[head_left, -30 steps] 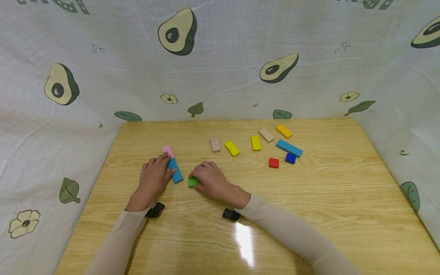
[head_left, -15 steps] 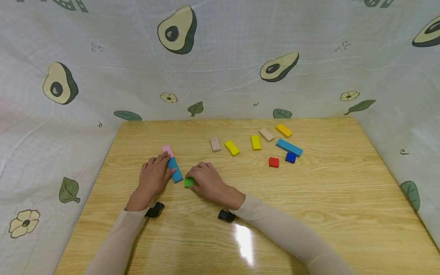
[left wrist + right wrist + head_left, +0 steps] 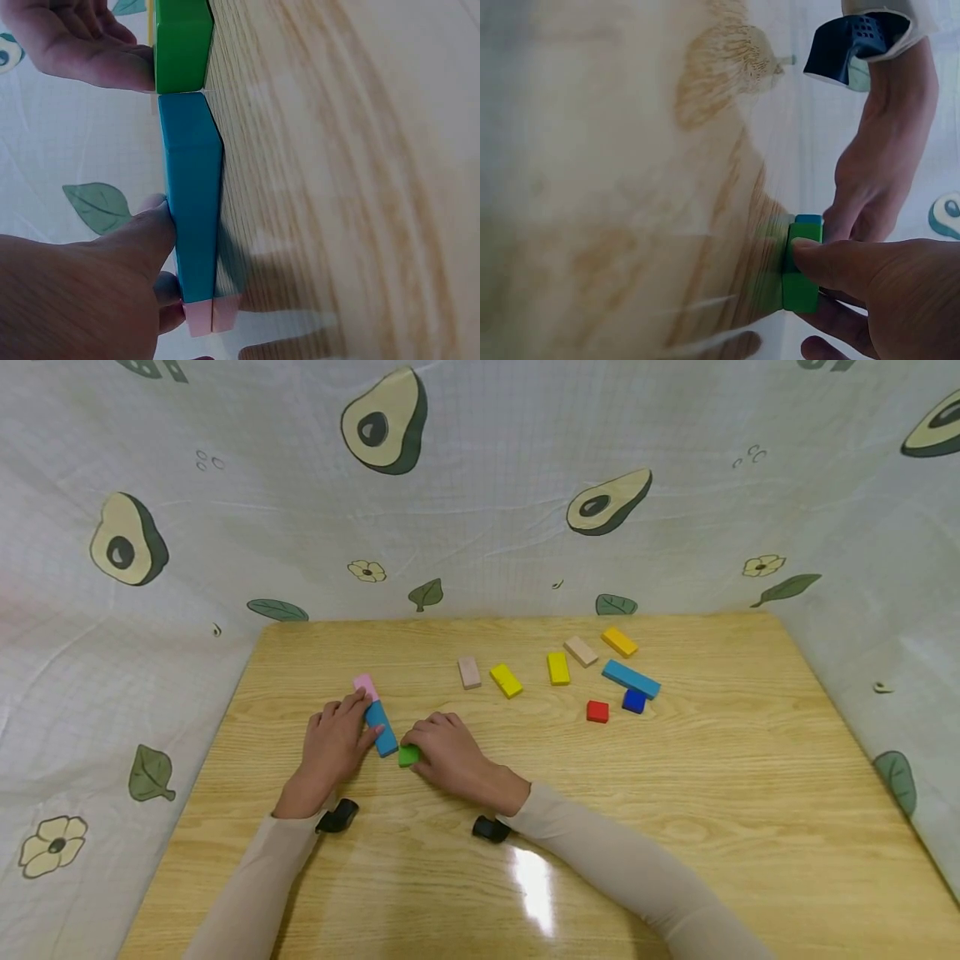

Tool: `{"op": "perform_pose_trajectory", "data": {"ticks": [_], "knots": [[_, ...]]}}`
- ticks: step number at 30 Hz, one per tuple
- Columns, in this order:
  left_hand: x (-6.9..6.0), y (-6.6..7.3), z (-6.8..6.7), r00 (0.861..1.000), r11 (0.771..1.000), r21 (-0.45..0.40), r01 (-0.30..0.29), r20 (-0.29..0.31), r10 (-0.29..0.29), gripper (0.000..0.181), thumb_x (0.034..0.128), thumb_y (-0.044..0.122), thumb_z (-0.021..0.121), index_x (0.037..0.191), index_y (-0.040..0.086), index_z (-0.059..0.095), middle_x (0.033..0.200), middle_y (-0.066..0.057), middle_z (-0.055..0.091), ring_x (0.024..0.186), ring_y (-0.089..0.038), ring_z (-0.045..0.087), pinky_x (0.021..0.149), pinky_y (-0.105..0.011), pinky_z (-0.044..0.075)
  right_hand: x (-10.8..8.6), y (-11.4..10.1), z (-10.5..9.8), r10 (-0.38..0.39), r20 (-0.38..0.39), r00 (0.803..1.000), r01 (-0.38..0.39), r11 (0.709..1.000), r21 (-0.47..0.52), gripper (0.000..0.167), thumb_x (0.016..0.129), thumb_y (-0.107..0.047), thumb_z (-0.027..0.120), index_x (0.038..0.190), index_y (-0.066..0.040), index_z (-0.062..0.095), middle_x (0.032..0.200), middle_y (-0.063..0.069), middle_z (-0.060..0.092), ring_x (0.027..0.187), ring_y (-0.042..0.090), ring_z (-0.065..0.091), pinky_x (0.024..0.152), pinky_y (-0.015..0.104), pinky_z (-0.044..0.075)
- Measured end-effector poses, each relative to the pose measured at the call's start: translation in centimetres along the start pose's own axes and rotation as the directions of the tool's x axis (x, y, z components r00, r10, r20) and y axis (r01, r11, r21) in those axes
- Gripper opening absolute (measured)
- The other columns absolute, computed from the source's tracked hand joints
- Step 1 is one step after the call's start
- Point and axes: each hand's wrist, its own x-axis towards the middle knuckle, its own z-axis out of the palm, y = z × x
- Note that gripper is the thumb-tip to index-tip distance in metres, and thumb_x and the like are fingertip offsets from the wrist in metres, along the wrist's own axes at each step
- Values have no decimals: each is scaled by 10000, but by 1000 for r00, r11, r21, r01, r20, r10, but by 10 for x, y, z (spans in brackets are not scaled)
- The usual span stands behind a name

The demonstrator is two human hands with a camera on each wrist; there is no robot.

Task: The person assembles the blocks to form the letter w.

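My left hand point(image 3: 335, 745) rests over a blue block point(image 3: 381, 731) and a pink block point(image 3: 363, 683), which lie end to end on the table. In the left wrist view its thumb touches the upper side of the blue block point(image 3: 196, 217), and the pink block point(image 3: 210, 316) shows beyond. To the right, my right hand point(image 3: 452, 758) pinches a green block point(image 3: 407, 756) between thumb and fingers. That green block point(image 3: 182, 45) stands at the near end of the blue one, with hardly any gap. The right wrist view shows the thumb on the green block's point(image 3: 802, 289) side.
Farther back on the wooden table point(image 3: 675, 827) lie a pale block point(image 3: 469, 672), two yellow blocks point(image 3: 506, 680), a beige block point(image 3: 581, 652) and an orange block point(image 3: 619, 642). At the right are another blue block point(image 3: 632, 679), a dark blue cube point(image 3: 633, 701) and a red block point(image 3: 597, 712).
My right hand has slid the green block leftward, up to the end of the blue block. The left hand and the blue and pink blocks have stayed in place.
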Motion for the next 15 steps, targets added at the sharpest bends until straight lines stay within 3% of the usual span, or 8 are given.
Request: {"op": "perform_pose_trajectory", "data": {"ticks": [15], "knots": [[0,1,0,1000,1000,-5,9,6,-9,572,1073,281,646,1528,-40,512,1606,-221,453,1386,-504,460,1089,-693,386,-8,8,-8,19,-20,1000,-18,998,55,332,978,-235,794,1296,-150,747,1279,-5,734,1199,211,625,1112,437,448]]}}
